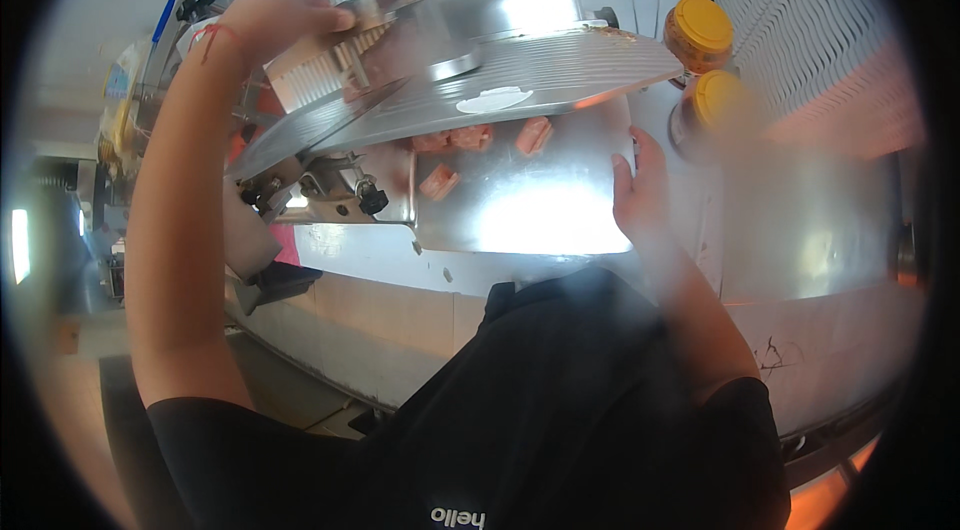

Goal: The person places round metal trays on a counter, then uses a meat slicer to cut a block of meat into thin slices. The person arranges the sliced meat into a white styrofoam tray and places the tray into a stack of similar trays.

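Note:
A metal slicing machine with a ribbed plate stands before me. At its upper left, my left hand rests against the ribbed metal carriage, fingers bent; what its fingers grip is unclear. Beside that carriage a piece of reddish meat lies near the round blade. Below the plate is a shiny metal tray. Several rolled slices of pink meat lie on it, mostly toward its back and left. My right hand is at the tray's right edge, with thumb and fingers apart around that edge.
Two jars with yellow lids stand at the back right, near a white corrugated stack. A black knob sticks out from the machine left of the tray. A white counter edge runs in front.

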`<state>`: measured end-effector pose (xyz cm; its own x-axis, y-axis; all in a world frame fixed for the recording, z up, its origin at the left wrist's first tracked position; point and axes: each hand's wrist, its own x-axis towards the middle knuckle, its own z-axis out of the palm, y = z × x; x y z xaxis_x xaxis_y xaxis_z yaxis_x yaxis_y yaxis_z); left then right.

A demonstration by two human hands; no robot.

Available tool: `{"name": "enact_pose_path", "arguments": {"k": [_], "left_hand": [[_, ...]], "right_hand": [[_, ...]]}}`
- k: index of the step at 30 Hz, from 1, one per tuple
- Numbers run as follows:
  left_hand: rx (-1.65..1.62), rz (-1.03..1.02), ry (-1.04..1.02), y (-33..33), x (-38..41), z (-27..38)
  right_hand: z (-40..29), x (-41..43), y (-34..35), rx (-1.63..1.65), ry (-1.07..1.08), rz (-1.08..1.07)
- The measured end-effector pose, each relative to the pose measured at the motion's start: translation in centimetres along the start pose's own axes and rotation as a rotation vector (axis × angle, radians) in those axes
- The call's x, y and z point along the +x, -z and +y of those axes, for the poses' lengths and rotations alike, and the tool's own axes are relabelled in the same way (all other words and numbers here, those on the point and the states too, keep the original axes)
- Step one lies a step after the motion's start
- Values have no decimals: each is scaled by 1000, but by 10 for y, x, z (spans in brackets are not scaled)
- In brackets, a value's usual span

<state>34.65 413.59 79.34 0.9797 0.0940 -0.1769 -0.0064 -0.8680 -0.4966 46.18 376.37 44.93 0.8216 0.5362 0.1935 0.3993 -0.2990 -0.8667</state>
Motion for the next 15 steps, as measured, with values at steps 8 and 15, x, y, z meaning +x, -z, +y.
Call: {"name": "enact_pose_path", "arguments": {"k": [8, 15], "left_hand": [[-187, -198, 384, -34, -34, -44], [-140, -174, 306, -22, -31, -34]], "right_hand": [[-4, 0, 2, -27, -20, -18], [-15, 0, 6, -39, -112, -60]]}}
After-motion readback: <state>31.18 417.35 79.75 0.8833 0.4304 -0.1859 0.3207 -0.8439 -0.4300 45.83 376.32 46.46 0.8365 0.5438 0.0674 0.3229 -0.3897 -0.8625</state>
